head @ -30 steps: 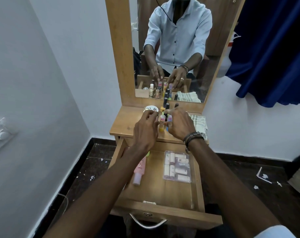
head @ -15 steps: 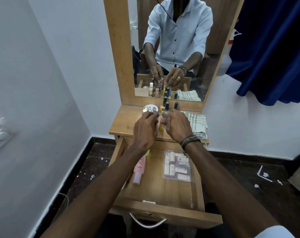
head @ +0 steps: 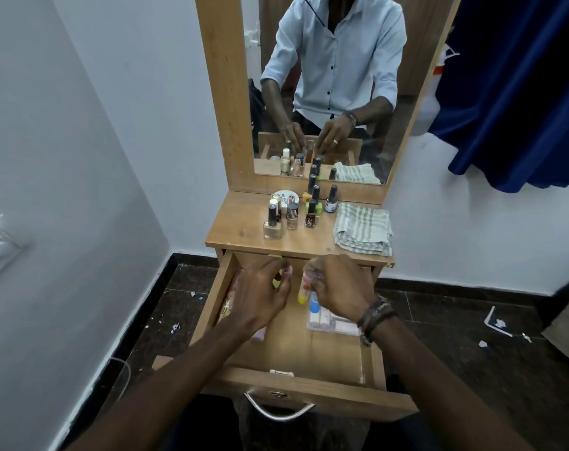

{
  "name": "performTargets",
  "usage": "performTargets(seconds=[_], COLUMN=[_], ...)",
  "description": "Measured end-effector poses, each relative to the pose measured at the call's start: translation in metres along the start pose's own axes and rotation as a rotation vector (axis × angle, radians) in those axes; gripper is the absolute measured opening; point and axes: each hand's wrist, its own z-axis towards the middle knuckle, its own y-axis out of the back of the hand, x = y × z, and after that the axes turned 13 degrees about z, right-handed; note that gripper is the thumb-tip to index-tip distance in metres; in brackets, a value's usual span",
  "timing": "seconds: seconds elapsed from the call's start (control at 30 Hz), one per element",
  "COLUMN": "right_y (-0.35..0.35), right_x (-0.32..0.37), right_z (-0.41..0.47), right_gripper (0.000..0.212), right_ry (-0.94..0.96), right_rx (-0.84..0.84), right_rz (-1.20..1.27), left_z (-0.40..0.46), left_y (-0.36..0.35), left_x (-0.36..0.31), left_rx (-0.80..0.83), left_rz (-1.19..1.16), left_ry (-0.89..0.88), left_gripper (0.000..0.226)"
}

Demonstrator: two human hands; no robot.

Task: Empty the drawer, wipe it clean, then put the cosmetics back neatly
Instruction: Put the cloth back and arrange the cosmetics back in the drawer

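The wooden drawer is pulled out under the dressing table. Both hands hover over its back part. My right hand grips several small nail polish bottles, whose yellow, orange and blue ends stick out below the fingers. My left hand is curled round small bottles; a yellow-green and a pinkish bit show between its fingers. A clear plastic box of tubes lies at the drawer's right. A pink tube lies along the left wall, mostly hidden by my left hand.
On the table top stand more nail polish bottles, a round white tin and a folded checked cloth. The mirror rises behind. A white wall is at the left, a blue curtain at the right.
Both hands left the table top with small bottles and came down and toward me over the open drawer. Fewer bottles stand in the middle of the table top.
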Motion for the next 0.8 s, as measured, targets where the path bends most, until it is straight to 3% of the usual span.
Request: performTargets(seconds=[0.23, 0.43, 0.8], right_y=[-0.049, -0.071, -0.085], right_x=[-0.020, -0.027, -0.035], right_z=[0.013, 0.019, 0.026], right_gripper=[0.018, 0.022, 0.036], right_ry=[-0.084, -0.103, -0.078], right_rx=[-0.092, -0.227, -0.262], right_rz=[-0.015, -0.047, -0.022], left_z=[-0.007, -0.004, -0.001], left_y=[-0.028, -0.038, -0.041], left_x=[0.020, 0.015, 0.006], left_rx=[0.228, 0.234, 0.222], left_rz=[0.109, 0.077, 0.118], left_ry=[0.147, 0.142, 0.027], left_gripper=[0.008, 0.015, 0.026])
